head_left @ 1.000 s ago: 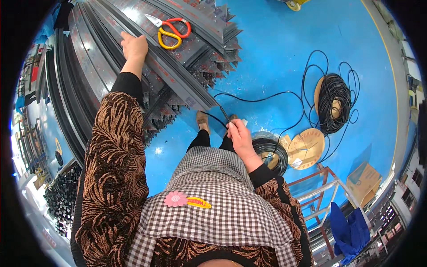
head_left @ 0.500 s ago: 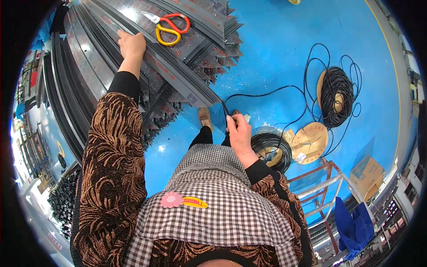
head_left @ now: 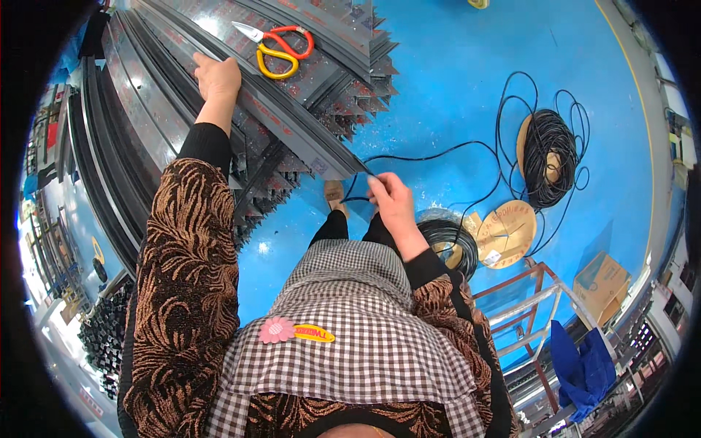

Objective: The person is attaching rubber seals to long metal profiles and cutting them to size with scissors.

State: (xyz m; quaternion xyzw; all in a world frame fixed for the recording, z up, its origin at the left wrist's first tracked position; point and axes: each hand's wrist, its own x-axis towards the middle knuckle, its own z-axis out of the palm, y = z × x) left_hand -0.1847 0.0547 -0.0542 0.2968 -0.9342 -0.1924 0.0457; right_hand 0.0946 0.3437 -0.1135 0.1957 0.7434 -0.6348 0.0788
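The right hand (head_left: 394,208) pinched black cord (head_left: 368,172) at the near end of a grey profile (head_left: 292,128). The left hand (head_left: 218,78) lay across it, grip not discernible. Scissors (head_left: 276,63) lay nearby; a black coil (head_left: 542,142) sat on blue floor (head_left: 438,80).

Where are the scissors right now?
In the head view, the scissors lie upper left of centre on the stacked grey profiles, just right of the left hand.
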